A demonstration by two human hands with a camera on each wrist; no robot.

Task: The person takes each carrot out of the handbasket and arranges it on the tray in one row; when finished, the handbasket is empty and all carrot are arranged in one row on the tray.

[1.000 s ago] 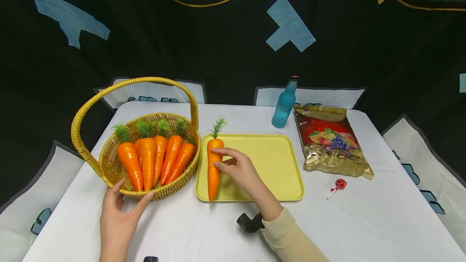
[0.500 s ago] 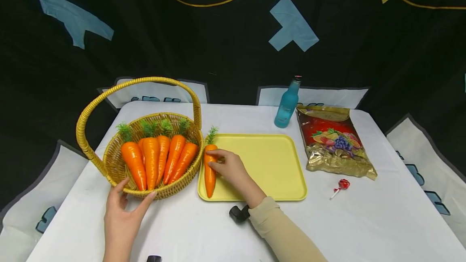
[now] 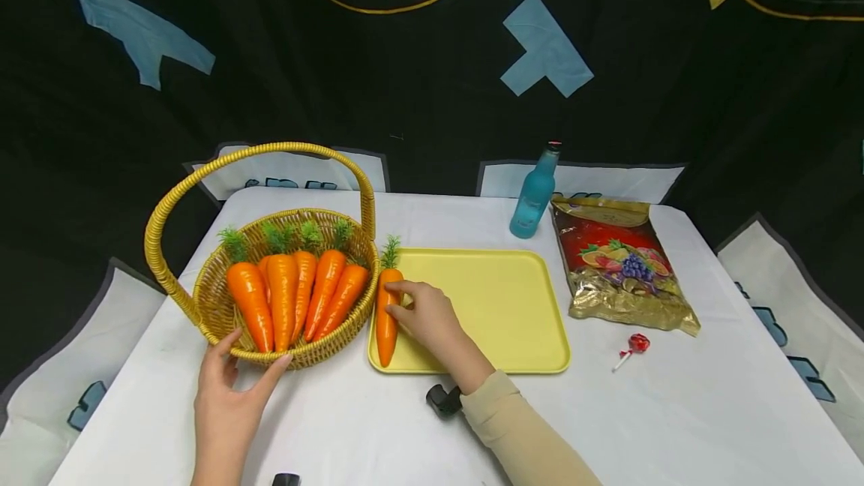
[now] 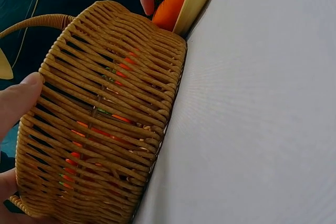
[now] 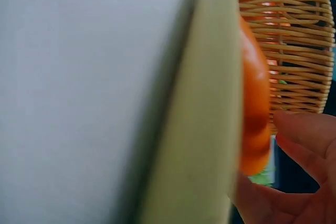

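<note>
A yellow wicker basket [image 3: 317, 355] with a tall handle holds several orange carrots [image 3: 282, 298] with green tops. My left hand [image 3: 229, 403] grips its near rim, thumb and fingers spread apart along the edge. In the left wrist view, the thumb [image 4: 23, 95] touches the woven rim. Right of the basket, another carrot [image 3: 388, 336] lies along the left side of a yellow tray [image 3: 486, 313]. My right hand [image 3: 432, 317] pinches that carrot's middle between thumb and fingers; the right wrist view shows these fingers [image 5: 304, 129] close around the orange body [image 5: 254, 93].
Behind the tray's right corner stands a blue bottle [image 3: 533, 197]. To its right lies a red and gold candy bag [image 3: 624, 265], with a red lollipop [image 3: 637, 343] in front. A white cloth [image 3: 675, 411] covers the table, and a dark curtain [image 3: 378, 81] hangs behind.
My right hand has moved left and down with the carrot, which now rests at the tray's left side. The left hand has stayed on the basket rim.
</note>
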